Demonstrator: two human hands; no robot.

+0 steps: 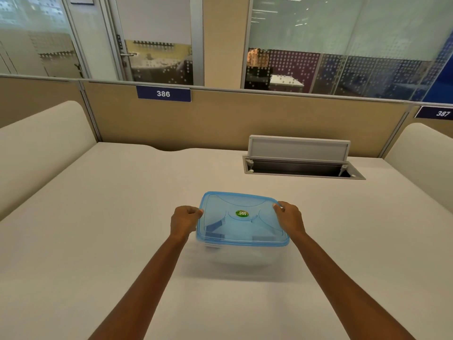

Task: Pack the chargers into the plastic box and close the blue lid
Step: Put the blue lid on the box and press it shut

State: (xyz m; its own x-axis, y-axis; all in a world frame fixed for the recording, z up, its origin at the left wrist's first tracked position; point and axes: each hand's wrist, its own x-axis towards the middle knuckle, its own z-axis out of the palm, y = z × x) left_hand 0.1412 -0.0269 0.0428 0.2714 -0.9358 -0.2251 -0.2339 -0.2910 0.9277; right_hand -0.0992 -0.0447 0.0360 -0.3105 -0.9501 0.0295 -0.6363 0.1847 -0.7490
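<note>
Centre of frame, my left hand [184,220] and right hand [290,218] gripping the blue lid [241,218] edges, lid seated on clear box [241,256], desk [98,241] beneath.

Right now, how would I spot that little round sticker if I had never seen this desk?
Find the pale desk, then the clear plastic box held between the left hand and right hand. On the middle of its blue lid sits the sticker, the only green spot there.

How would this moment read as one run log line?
left hand: grips blue lid | right hand: grips lid | lid: on plastic box | chargers: unclear
</note>
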